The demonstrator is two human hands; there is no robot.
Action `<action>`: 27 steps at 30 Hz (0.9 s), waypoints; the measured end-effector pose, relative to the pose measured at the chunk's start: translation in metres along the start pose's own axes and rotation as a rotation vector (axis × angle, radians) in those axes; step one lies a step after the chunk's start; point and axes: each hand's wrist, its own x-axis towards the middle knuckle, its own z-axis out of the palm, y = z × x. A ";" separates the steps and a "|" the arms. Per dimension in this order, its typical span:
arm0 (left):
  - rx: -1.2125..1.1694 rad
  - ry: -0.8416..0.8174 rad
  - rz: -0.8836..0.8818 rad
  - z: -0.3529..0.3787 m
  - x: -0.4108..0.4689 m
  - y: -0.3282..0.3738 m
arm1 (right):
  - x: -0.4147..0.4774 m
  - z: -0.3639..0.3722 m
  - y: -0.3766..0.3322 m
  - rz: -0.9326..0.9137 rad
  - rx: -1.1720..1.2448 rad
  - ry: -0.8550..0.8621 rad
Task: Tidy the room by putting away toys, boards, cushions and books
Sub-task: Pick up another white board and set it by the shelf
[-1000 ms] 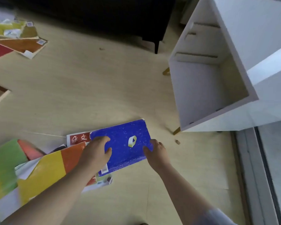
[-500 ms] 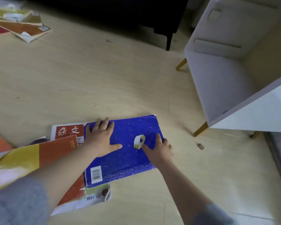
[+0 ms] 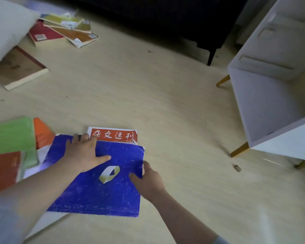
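A blue book [image 3: 102, 189] with a pale folded-strip emblem lies on the wooden floor on top of a red-and-white magazine [image 3: 113, 135]. My left hand [image 3: 83, 155] lies flat on the blue cover near its far left corner, fingers spread. At the book's right edge my right hand [image 3: 148, 182] pinches the cover, thumb on top and fingers at the edge. Green, orange and red books [image 3: 12, 136] sit in a loose pile to the left.
A white open cabinet [image 3: 271, 88] on gold legs stands at the right. A dark sofa [image 3: 165, 18] spans the back. At the far left lie a white cushion [image 3: 5, 27], a brown book [image 3: 19, 69] and several scattered books [image 3: 67, 30]. A small scrap [image 3: 237, 167] lies near the cabinet.
The blue book has turned and slid toward me, so more of the red magazine shows. My right hand has moved from the cover to its right edge.
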 end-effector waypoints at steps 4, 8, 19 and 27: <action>-0.094 0.128 0.189 0.000 -0.008 0.006 | 0.016 -0.042 0.003 0.076 -0.087 0.129; -0.271 0.143 0.223 -0.008 -0.015 0.025 | 0.018 -0.063 -0.002 0.067 -0.120 0.154; -0.699 0.105 0.028 -0.136 -0.103 0.029 | -0.105 -0.115 -0.099 0.119 0.028 0.112; -0.825 0.111 -0.003 -0.337 -0.252 0.015 | -0.304 -0.209 -0.221 0.114 0.092 0.188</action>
